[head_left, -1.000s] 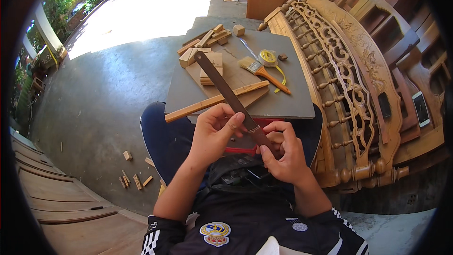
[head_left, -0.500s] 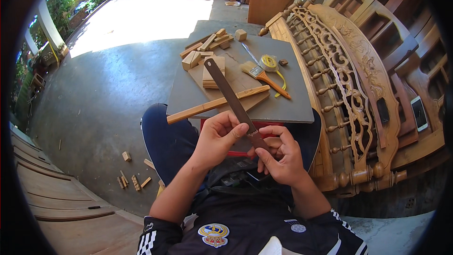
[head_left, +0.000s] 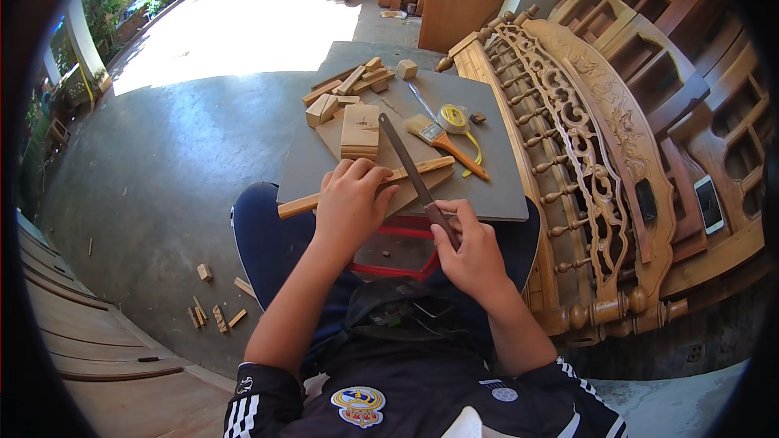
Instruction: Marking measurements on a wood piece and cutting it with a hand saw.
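My right hand (head_left: 468, 245) is closed round the brown handle end of a long, flat, dark metal blade (head_left: 406, 156) with a hole in its tip. I cannot make out its edge, so its exact kind is unclear. The blade slants up and left across a slim wooden strip (head_left: 426, 169); whether they touch I cannot tell. My left hand (head_left: 350, 201) has its fingers bent over that strip and grips it near its middle. Beneath the strip lies a flat board (head_left: 442, 182) on the grey tabletop (head_left: 507, 199). A wooden block (head_left: 359, 131) sits just beyond my left hand.
A paintbrush (head_left: 445, 143), tape measure (head_left: 452, 118) and small wood pieces (head_left: 351, 81) lie farther back on the table. A red frame (head_left: 389, 271) shows below its near edge. Carved wooden furniture (head_left: 568, 138) stands close on the right. Wood offcuts (head_left: 219, 319) lie on the left floor.
My left hand has let go of the blade and moved left onto the wooden strip. My right hand keeps the blade, now gripping its handle and held slightly farther right.
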